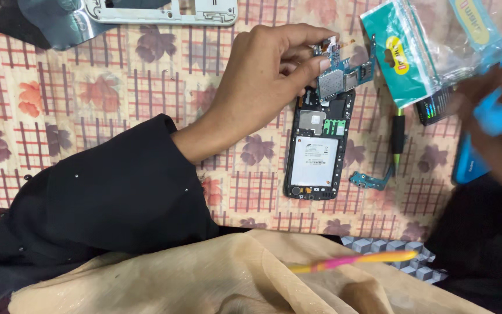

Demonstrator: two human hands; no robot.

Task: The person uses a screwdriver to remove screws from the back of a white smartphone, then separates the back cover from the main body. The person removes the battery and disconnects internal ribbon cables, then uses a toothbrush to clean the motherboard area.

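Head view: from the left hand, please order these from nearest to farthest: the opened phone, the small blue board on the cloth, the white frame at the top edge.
Measured from the left hand:
1. Opened phone, just right of and below the hand.
2. White frame, up and left, at the top edge.
3. Small blue board, farther right and lower, beside the phone.

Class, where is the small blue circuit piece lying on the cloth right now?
In the head view, the small blue circuit piece lies right of centre on the patterned cloth, just right of the opened phone and below the green-tipped tool.
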